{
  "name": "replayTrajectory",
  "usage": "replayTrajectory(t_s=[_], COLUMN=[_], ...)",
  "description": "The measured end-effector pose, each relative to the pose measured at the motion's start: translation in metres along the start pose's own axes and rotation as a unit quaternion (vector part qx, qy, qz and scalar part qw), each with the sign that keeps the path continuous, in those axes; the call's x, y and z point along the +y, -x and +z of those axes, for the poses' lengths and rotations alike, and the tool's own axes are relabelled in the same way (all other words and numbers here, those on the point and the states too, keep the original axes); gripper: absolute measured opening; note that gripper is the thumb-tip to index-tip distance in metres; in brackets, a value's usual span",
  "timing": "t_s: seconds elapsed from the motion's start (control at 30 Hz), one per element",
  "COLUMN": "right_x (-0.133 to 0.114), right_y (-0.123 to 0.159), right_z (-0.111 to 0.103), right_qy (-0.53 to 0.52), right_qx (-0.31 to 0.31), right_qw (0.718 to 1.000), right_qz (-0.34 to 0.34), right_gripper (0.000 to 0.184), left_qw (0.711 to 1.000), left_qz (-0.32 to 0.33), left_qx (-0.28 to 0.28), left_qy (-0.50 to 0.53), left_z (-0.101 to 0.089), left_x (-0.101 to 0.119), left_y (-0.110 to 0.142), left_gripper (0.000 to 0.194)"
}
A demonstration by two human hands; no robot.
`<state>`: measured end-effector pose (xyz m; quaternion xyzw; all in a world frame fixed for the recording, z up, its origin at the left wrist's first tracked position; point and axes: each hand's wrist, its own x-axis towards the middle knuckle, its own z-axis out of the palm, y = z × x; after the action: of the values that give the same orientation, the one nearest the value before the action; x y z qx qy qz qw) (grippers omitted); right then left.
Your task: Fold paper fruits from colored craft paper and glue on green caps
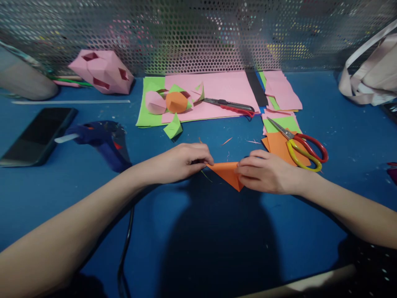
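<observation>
A folded orange paper triangle lies on the blue table in the middle, point toward me. My left hand pinches its left corner with closed fingers. My right hand presses and grips its right side, fingers curled over the paper. Both forearms reach in from the bottom corners.
A blue glue gun and a dark phone lie at left. Pink and green sheets with a folded paper flower, a utility knife, red-yellow scissors, a pink paper model and a bag stand behind. A perforated metal wall closes the back.
</observation>
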<state>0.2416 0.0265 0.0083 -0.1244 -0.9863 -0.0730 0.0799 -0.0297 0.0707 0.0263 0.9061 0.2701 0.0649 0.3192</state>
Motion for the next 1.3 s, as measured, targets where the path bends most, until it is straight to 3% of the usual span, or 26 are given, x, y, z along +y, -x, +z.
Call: replayTrajectory(t_s=[0.37, 0.5, 0.6, 0.7, 0.77, 0.87, 1.3], right_x=[0.0, -0.003, -0.005, -0.006, -0.007, -0.008, -0.015], right_y=[-0.005, -0.005, -0.005, -0.005, -0.004, -0.004, -0.006], right_z=[-0.009, -0.017, -0.018, -0.017, -0.016, -0.016, -0.015], right_qy=[0.01, -0.001, -0.011, -0.021, -0.031, -0.028, -0.009], right_qx=[-0.061, -0.094, -0.095, -0.087, -0.088, -0.09, -0.104], right_qw=[0.998, 0.995, 0.995, 0.994, 0.994, 0.994, 0.992], right_qz=[0.002, 0.023, 0.039, 0.056, 0.061, 0.063, 0.073], right_gripper=[0.022, 0.024, 0.025, 0.025, 0.023, 0.021, 0.022], left_qw=[1.0, 0.997, 0.988, 0.964, 0.954, 0.943, 0.941], left_qz=[-0.01, -0.025, -0.02, -0.012, -0.011, -0.01, 0.008], left_qx=[-0.008, 0.033, 0.09, 0.046, 0.033, 0.04, 0.078], left_qy=[-0.018, -0.059, -0.121, -0.26, -0.297, -0.33, -0.329], left_z=[-0.003, -0.003, 0.008, 0.025, 0.035, 0.042, 0.043], left_x=[0.002, 0.008, 0.021, 0.034, 0.038, 0.035, 0.021], left_y=[0.001, 0.003, 0.004, 0.005, 0.004, 0.003, 0.0], left_gripper=[0.02, 0.022, 0.025, 0.028, 0.032, 0.031, 0.026])
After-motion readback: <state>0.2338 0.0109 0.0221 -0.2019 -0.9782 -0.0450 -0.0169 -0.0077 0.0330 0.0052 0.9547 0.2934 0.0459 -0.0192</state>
